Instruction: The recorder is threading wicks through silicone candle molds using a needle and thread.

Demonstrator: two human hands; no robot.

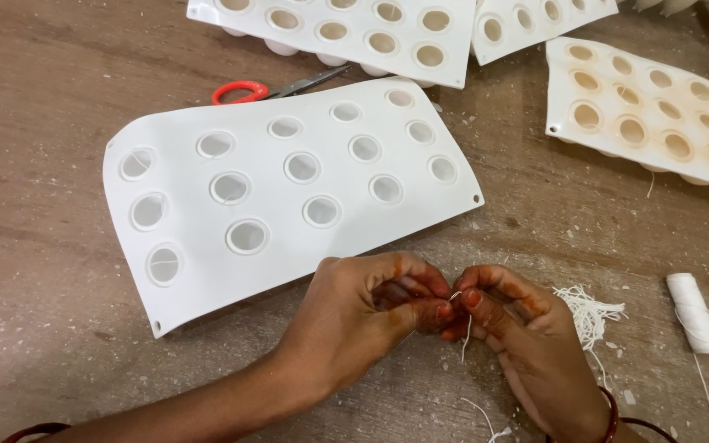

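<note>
1. The fingertips (445, 311) of both hands met and pinched a thin white thread (467, 332) between them.
2. The left hand (354, 316) was curled tight on the thread, and the right hand (527, 336) gripped it too; the thread hung down between them.
3. A big white mold (289, 189) with round holes lay just past the hands on the brown table (43, 328).
4. A pile of cut threads (588, 312) and a white spool (693, 312) lay to the right.
5. Red scissors (264, 89) and more molds (650, 111) lay farther away.
</note>
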